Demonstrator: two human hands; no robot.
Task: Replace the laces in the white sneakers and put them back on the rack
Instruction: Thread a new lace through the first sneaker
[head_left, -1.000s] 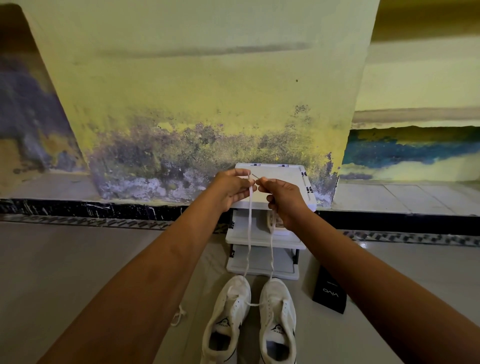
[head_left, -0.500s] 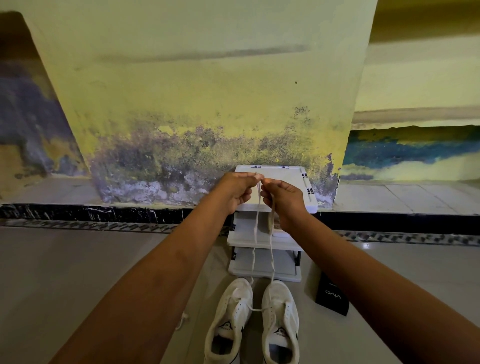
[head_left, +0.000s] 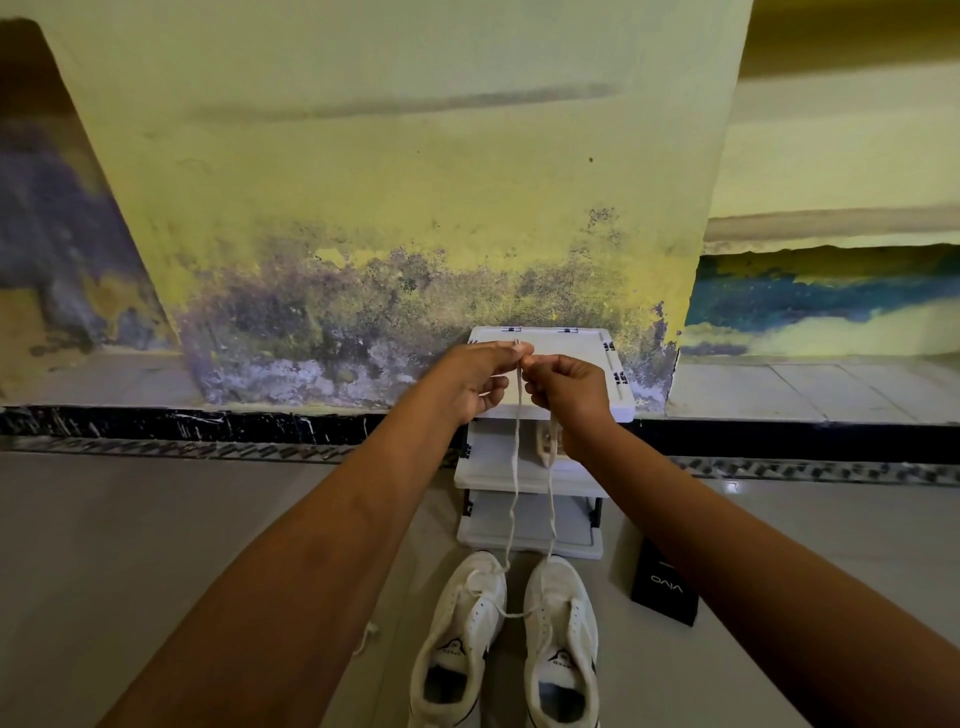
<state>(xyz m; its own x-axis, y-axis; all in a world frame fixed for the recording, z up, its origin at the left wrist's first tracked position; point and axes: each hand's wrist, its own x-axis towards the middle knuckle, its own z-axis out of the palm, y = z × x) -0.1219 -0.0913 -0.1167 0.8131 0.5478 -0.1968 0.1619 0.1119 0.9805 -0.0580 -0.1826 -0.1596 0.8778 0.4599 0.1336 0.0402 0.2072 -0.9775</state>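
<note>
Tension on the white lace (head_left: 516, 447) is the main risk. The left hand (head_left: 478, 379) and right hand (head_left: 569, 384) are raised close together above the white rack (head_left: 571, 340). Each pinches the lace near a tip between thumb and fingertips, the other fingers curled in, and the tips meet as if being evened up. From that pinch two strands hang down in front of the rack's shelves to the left sneaker (head_left: 462, 634) and right sneaker (head_left: 563, 639). The sneakers stand side by side on the floor, toes just short of the rack's bottom shelf, near the floor's far edge where the black kerb runs. Which eyelets the lace passes through is too small to tell, but one stretch seems to cross from the left sneaker toward the right. A sharp upward tug could therefore drag or tip a light shoe, or pull the pair together. If the tips are matched carelessly, one side would probably run short at the top eyelets. A slipping pinch would drop a tip and could let the lace slide back out. The hanging strands might also snag on a shelf edge. A loose cord (head_left: 366, 636) lies on the floor beside the left sneaker and could get mixed into the work. A black box (head_left: 665, 587) sits on the floor by the rack's right side, apart from the shoes.
</note>
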